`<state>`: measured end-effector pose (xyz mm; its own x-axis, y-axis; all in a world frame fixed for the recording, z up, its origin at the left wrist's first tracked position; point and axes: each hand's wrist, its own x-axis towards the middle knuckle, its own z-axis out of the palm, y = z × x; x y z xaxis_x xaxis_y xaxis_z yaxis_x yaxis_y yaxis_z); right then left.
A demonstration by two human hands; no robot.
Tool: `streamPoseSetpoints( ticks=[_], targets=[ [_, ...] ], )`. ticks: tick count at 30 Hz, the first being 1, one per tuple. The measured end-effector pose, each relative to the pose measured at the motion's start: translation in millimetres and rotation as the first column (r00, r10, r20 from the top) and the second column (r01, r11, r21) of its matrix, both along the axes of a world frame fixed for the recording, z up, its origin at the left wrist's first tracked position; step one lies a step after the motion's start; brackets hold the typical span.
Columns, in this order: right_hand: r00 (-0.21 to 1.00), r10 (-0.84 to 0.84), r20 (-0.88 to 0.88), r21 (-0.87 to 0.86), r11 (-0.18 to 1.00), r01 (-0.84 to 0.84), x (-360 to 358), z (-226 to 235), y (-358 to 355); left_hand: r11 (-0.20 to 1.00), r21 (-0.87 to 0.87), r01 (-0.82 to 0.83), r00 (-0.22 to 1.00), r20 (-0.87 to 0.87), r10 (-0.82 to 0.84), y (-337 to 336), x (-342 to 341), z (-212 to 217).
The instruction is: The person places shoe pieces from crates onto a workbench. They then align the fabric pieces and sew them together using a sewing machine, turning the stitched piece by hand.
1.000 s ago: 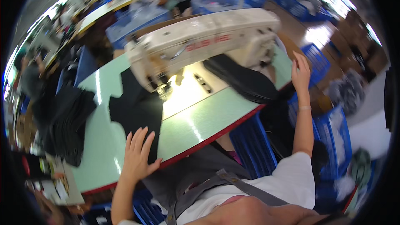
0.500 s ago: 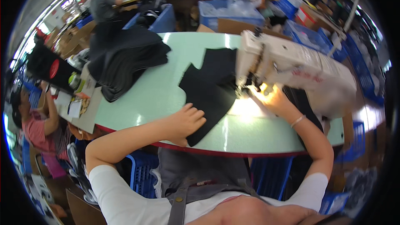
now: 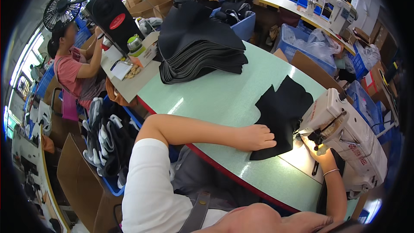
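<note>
A flat black fabric piece [image 3: 282, 118] with a notched outline lies on the pale green tabletop, its right side at the needle area of a white sewing machine [image 3: 351, 142]. On the piece's near left edge rests my left hand [image 3: 256, 138], closed, its fingers bent together over the cloth. My right hand [image 3: 318, 150] is beneath the machine head, close to the needle, lit by the machine's lamp. One finger reaches out toward the needle; the machine hides the others. More black material shows beside my right forearm.
A tall stack of black fabric pieces [image 3: 198, 47] stands at the table's far left. Beyond it are a black speaker-like box [image 3: 114, 19] and a green-lidded jar [image 3: 136, 45]. A blue crate [image 3: 114, 185] of dark and white items sits left. Co-workers sit at left and stand behind.
The view has swung left, so the table and machine appear farther right. The fabric piece has turned a little under the machine. Both hands stay near it.
</note>
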<state>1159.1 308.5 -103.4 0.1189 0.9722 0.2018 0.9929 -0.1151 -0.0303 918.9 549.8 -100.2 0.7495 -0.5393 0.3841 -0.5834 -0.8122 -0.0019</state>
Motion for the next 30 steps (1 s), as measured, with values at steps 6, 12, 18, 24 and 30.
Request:
streamPoseSetpoints(
  ticks=[6, 12, 18, 24, 30],
  targets=[
    [0.999, 0.033, -0.020, -0.011, 0.999, -0.033, 5.4, 0.7, -0.4, 0.995, 0.001, -0.099, 0.988, 0.115, 0.098, -12.0, 26.1, -17.9],
    [0.998, 0.061, -0.011, -0.017, 0.998, -0.061, 2.3, 0.7, -0.2, 0.992, 0.019, -0.124, 0.928, 0.356, 0.110, -29.1, 46.9, -15.1],
    [0.997, 0.078, -0.017, -0.021, 0.997, -0.079, 0.0, 3.2, 0.0, 0.968, 0.063, -0.244, 0.968, -0.040, 0.246, -38.6, 55.5, -15.9],
    [0.995, 0.093, -0.018, -0.010, 0.996, -0.093, -0.1, -1.3, -0.1, 0.942, -0.160, -0.294, 0.953, -0.119, 0.277, -33.9, 53.7, -18.6],
    [0.993, 0.122, 0.002, 0.005, 0.993, -0.122, -2.7, -2.9, 9.5, 0.939, -0.245, -0.243, 0.964, -0.173, 0.204, -31.5, 50.7, -20.3]
  ],
)
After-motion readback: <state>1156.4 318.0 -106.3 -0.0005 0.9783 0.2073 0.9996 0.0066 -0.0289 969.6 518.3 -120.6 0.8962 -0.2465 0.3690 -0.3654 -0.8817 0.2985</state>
